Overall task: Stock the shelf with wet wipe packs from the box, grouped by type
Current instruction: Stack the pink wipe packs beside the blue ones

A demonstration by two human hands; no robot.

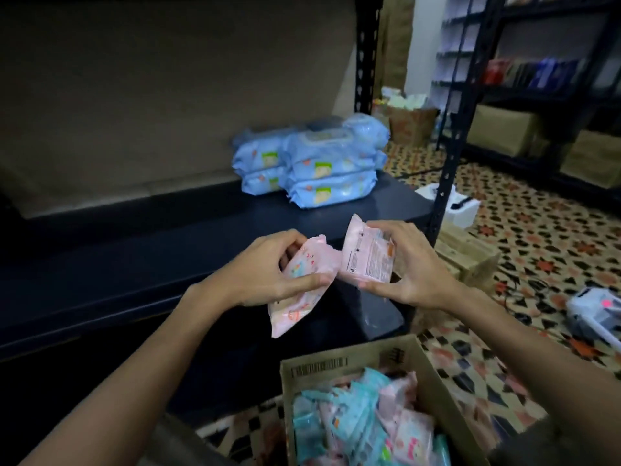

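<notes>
While both arms reach out over the dark shelf [174, 264], each hand grips one small pink wet wipe pack. In the head view, the left hand [268, 270] curls its fingers and thumb round a pink pack [302, 284] whose printed front faces the camera; its long axis runs diagonally, upper end toward the right, lower end hanging down to the left. The right hand [408, 267] pinches a second pink pack [364, 257] between thumb below and fingers above, back label facing the camera, long axis nearly upright and leaning slightly left at the top. The two packs meet edge to edge between the hands. Farther back on the shelf, blue wipe packs [312, 163] lie stacked flat, long axes roughly left to right. An open cardboard box [353, 361] below holds jumbled pink and teal packs [363, 418].
</notes>
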